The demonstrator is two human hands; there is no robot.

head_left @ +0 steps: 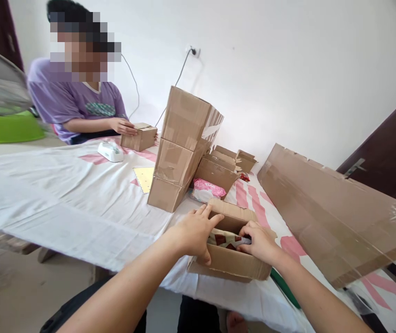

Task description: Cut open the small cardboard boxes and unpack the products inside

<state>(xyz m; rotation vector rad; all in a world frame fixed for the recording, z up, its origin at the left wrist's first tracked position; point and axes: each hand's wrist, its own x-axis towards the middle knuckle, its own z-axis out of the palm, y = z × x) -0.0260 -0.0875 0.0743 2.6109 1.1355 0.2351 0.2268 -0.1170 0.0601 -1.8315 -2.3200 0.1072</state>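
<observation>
A small open cardboard box [231,263] sits at the near edge of the table. Inside it lies a packet [224,239] with a red and white pattern. My left hand [196,231] grips the box's left wall, fingers over the rim and thumb on the outside. My right hand [258,240] reaches into the box from the right, its fingers curled on the packet.
Three sealed boxes [184,148] stand stacked mid-table, with open boxes [219,171] and a pink packet [207,188] behind. A long flat carton [333,212] leans at right. Across the white-and-pink cloth [62,194] a person in purple [76,104] holds a small box [139,137]. A tape dispenser [110,151] lies nearby.
</observation>
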